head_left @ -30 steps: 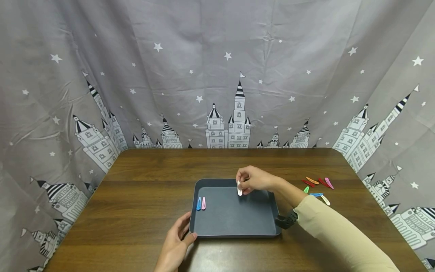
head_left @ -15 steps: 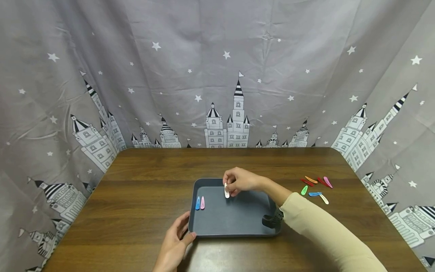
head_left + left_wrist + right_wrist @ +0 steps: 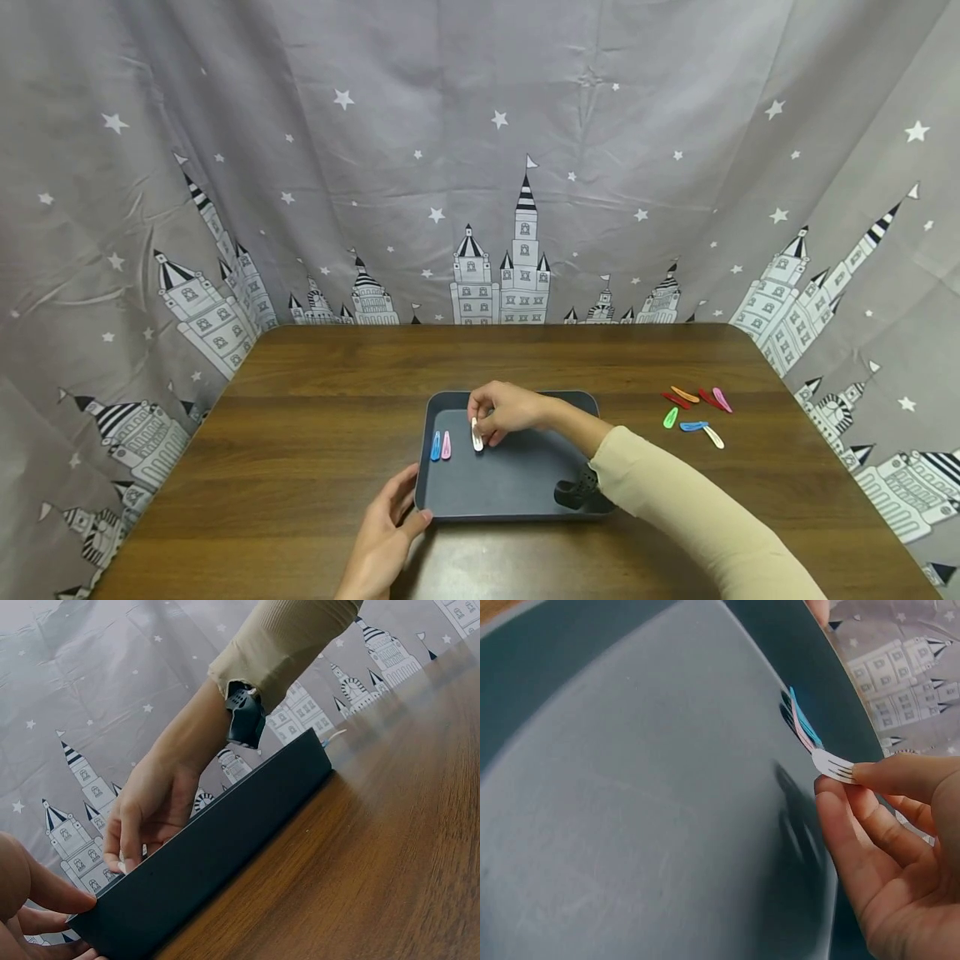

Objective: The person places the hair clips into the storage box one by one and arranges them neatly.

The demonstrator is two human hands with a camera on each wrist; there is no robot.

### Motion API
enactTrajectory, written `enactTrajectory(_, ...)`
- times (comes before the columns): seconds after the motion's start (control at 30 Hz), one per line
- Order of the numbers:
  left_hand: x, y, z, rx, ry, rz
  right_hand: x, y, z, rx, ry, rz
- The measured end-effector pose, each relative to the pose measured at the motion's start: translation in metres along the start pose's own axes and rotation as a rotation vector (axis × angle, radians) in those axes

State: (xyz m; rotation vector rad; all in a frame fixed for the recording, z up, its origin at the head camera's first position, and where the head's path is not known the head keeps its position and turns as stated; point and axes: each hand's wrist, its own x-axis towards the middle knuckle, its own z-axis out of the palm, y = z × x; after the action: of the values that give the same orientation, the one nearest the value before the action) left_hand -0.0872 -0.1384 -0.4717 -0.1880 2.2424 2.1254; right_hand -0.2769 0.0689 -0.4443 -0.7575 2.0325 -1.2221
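Note:
A white snap hair clip [image 3: 477,435] is pinched between thumb and fingertips of my right hand [image 3: 510,412], above the floor of the dark grey tray [image 3: 517,492]. The right wrist view shows the white clip [image 3: 834,766] tilted, raised off the tray with its shadow below. A blue hair clip [image 3: 436,446] and a pink hair clip [image 3: 446,445] lie side by side near the tray's left wall. My left hand [image 3: 382,529] grips the tray's near left corner, its thumb [image 3: 64,891] on the rim in the left wrist view.
Right of the tray, several loose hair clips lie on the wooden table [image 3: 337,383]: green [image 3: 671,417], blue [image 3: 693,426], cream [image 3: 713,437], orange [image 3: 685,394], red and pink [image 3: 722,400]. A grey castle-print curtain [image 3: 360,167] hangs behind the table.
My right hand has moved left across the tray with the white hair clip, nearer the pink one, and slightly toward me. My left hand has kept its place at the corner.

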Motion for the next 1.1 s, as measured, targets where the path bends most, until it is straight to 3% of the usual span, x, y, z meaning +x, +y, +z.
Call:
enactTrajectory(0.47,0.000,0.000,-0.001,-0.008,-0.009,0.010,0.018,-0.003,0.017,-0.083,-0.016,0.004)
enactTrajectory(0.9,0.000,-0.001,-0.001,0.012,-0.008,0.019,0.023,-0.002,0.021,-0.438,0.046,-0.080)
enactTrajectory(1.1,0.001,-0.001,-0.001,0.014,-0.005,0.002,0.025,0.000,0.023,-0.498,0.059,-0.098)
